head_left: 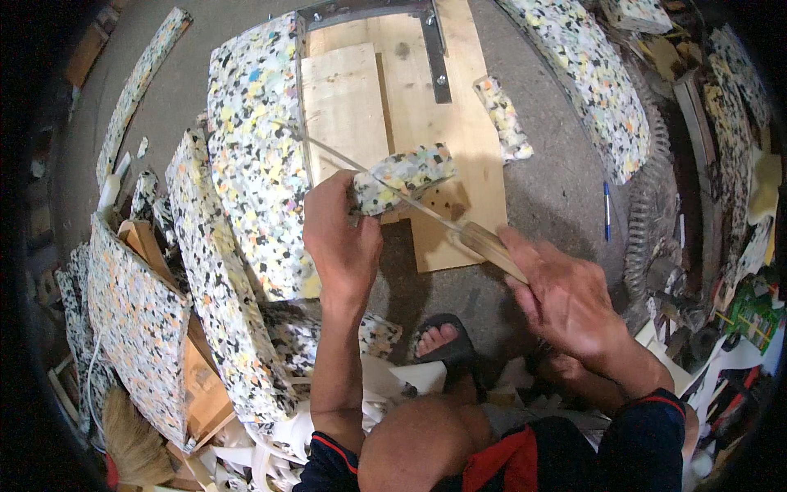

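My left hand [340, 238] grips a small block of speckled rebonded foam [406, 174] and holds it over a wooden board [443, 123] lying on the concrete floor. My right hand [566, 299] is closed on the wooden handle of a long thin knife [385, 184]. Its blade runs up to the left across the foam block and on over the board. A second, lighter plank [344, 107] lies on top of the board at its left side.
Large speckled foam slabs [254, 148] lie left of the board, with more [590, 74] at the upper right. A small foam offcut [502, 119] rests on the board's right edge. A blue pen [607, 209] lies on the floor. My sandalled foot [438, 340] is below the board.
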Demonstrator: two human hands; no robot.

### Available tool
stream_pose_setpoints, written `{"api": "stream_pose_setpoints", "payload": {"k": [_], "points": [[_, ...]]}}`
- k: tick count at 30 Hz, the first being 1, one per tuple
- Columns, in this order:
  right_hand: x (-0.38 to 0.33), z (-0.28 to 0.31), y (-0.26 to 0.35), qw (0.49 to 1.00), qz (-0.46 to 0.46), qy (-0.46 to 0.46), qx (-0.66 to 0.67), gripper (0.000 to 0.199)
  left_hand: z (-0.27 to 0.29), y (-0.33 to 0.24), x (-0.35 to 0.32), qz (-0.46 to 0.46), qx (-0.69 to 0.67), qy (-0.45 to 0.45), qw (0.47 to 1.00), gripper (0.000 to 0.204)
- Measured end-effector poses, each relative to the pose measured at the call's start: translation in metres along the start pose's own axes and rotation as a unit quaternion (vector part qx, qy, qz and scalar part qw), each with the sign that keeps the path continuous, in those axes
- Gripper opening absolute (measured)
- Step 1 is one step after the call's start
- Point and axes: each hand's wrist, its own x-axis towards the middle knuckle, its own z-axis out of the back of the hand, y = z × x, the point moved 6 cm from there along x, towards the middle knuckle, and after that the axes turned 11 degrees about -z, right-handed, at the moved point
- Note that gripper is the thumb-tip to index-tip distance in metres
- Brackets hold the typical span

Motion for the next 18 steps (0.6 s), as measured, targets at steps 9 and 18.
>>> {"api": "stream_pose_setpoints", "payload": {"k": [9,18], "points": [[-0.013,0.016,-0.004,0.999,-0.036,0.018,-0.029,0.064,-0.004,0.0,0.001,0.013,0.027,0.048,0.998,0.051],[-0.003,0.008,-0.004,0.998,-0.018,-0.02,-0.062,0.063,-0.002,0.005,-0.003,0.014,-0.009,0.006,1.0,0.051]]}}
